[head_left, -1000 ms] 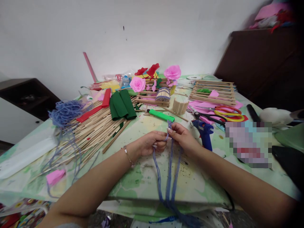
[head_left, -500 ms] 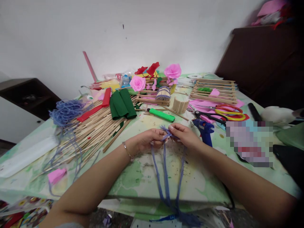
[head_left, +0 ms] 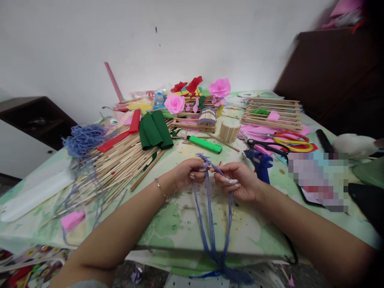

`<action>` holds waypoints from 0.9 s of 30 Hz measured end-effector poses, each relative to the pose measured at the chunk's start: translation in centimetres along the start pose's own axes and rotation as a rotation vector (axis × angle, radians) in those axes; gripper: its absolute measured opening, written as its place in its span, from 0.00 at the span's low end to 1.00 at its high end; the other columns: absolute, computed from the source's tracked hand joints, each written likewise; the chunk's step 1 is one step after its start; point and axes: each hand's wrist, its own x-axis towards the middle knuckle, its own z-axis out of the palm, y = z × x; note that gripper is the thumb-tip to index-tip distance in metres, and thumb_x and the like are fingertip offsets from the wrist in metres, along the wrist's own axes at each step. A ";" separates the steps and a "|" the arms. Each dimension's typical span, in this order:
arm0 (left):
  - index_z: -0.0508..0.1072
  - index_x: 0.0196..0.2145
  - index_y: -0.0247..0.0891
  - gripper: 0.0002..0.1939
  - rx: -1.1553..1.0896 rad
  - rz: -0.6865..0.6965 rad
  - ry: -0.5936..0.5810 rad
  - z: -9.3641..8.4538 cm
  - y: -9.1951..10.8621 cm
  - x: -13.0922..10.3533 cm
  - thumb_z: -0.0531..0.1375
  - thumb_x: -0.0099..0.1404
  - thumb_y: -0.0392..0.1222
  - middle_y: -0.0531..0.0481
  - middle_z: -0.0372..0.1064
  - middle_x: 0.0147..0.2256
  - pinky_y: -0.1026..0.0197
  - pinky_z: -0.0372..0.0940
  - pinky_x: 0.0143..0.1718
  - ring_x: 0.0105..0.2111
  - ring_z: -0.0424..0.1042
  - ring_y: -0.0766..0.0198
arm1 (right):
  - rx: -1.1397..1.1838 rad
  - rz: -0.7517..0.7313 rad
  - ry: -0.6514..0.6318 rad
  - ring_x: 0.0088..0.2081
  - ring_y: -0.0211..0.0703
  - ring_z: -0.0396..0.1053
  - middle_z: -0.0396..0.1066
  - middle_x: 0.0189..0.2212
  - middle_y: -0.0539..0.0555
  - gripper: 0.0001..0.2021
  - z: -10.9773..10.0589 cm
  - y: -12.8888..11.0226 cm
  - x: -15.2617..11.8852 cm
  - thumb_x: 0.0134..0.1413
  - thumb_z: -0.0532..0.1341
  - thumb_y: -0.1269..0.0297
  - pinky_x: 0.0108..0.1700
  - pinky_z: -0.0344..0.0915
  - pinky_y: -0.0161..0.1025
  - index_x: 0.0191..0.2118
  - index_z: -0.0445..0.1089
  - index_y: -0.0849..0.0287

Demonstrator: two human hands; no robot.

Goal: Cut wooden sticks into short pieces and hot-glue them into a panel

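Observation:
Strands of blue-purple yarn [head_left: 210, 216] run from between my hands down over the table's front edge, where their ends bunch up. My left hand [head_left: 192, 173] pinches the knotted top of the yarn, and a short frayed tuft sticks out above its fingers. Just to the right, my right hand [head_left: 238, 180] has a strand between thumb and fingers; that strand slants up to the knot and also hangs down below the hand. The two hands are close together above the green and white tablecloth.
Wooden sticks [head_left: 120, 172] and a yarn heap [head_left: 85, 140] lie left. Beyond my hands are a green marker [head_left: 205, 144], a stick cylinder [head_left: 229, 132] and paper flowers [head_left: 220, 88]. A blue glue gun [head_left: 260, 162] and scissors [head_left: 267, 146] lie right.
My right hand has moved slightly right and down, away from the knot, and turned so its fingers show. A strand now stretches between it and my left hand.

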 end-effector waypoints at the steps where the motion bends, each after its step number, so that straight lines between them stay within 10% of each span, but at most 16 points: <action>1: 0.66 0.22 0.33 0.08 -0.002 0.000 0.019 0.1 0.0 0.0 0.53 0.57 0.37 0.60 0.42 0.10 0.68 0.45 0.17 0.13 0.38 0.74 | 0.018 -0.019 0.003 0.16 0.28 0.39 0.57 0.18 0.48 0.06 0.0 0.1 0.0 0.45 0.56 0.71 0.13 0.36 0.23 0.29 0.69 0.65; 15: 0.59 0.23 0.38 0.08 0.347 0.165 0.295 0.9 -0.5 0.6 0.54 0.56 0.41 0.61 0.46 0.14 0.66 0.40 0.19 0.15 0.44 0.74 | -0.092 -0.192 0.083 0.15 0.21 0.43 0.61 0.22 0.45 0.11 0.3 1.3 0.6 0.42 0.70 0.69 0.14 0.37 0.24 0.30 0.68 0.64; 27: 0.66 0.27 0.38 0.07 1.508 0.413 0.694 3.3 -1.4 -0.9 0.53 0.63 0.38 0.48 0.64 0.29 0.59 0.56 0.33 0.32 0.63 0.59 | -0.415 -0.382 0.405 0.19 0.27 0.50 0.61 0.22 0.45 0.23 0.4 2.0 1.3 0.29 0.73 0.54 0.20 0.39 0.32 0.31 0.68 0.62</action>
